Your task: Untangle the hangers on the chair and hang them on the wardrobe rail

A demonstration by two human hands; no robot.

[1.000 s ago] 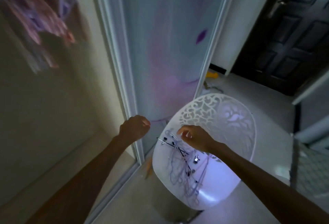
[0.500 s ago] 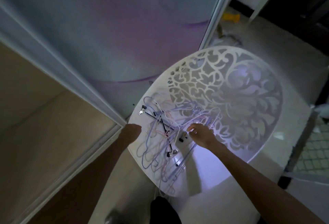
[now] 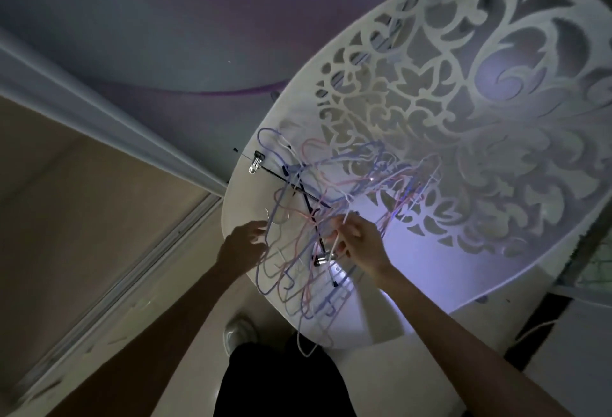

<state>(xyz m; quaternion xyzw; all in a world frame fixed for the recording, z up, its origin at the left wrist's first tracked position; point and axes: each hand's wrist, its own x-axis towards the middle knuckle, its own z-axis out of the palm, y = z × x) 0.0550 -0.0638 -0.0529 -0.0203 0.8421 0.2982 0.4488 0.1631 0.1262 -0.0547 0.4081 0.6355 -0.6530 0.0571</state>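
1. While the hangers (image 3: 318,234) lay in one tangled heap on the chair (image 3: 463,151), the step in hand looked like the first one: loosening a single hanger from the pile.
2. The heap sat on the seat at about 8 o'clock from the chair's cut-out back, with blue, pink and white wires crossed over a black clip hanger (image 3: 291,184).
3. The right hand (image 3: 359,244) was over the middle of the heap, its fingers curled and pinching a thin white wire (image 3: 337,241) near the black bar.
4. The left hand (image 3: 243,246) was at the heap's 9 o'clock edge, fingers loosely spread and touching, or nearly touching, a blue loop (image 3: 268,218); a firm hold there could not be made out.
5. No hanger was yet free, and the rail was out of view; the wardrobe opening (image 3: 82,218) lay at 9 o'clock from the chair.
6. The next move probably called for steadying the pile with the left hand while the right drew its wire up and out, following the hook so it cleared the crossing loops.
7. A straight pull risked dragging the whole bundle off the seat edge, where several loops already overhung at 6 o'clock.
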